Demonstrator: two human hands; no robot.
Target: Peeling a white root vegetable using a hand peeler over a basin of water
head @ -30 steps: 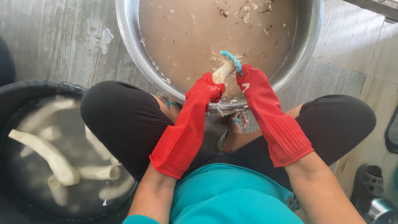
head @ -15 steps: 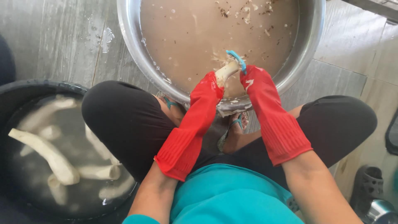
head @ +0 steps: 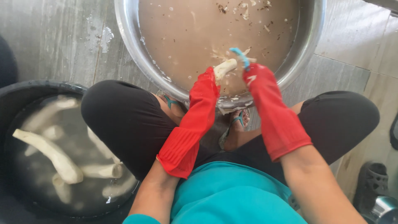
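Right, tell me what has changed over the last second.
Both gloved hands shifted slightly up and right over the basin. The left hand keeps its grip on the root; the right hand keeps the blue peeler. The black tub of peeled roots stayed put.

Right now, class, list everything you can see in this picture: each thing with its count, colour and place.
metal basin: one, silver, top centre, holding murky brown water
black tub: one, lower left, water inside
peeled roots: several, off-white, lying in the black tub
root: one, off-white, over the basin, in the left hand's grip
peeler: one, blue, in the right hand
sandal: one, dark, lower right floor
left hand: red rubber glove
right hand: red rubber glove
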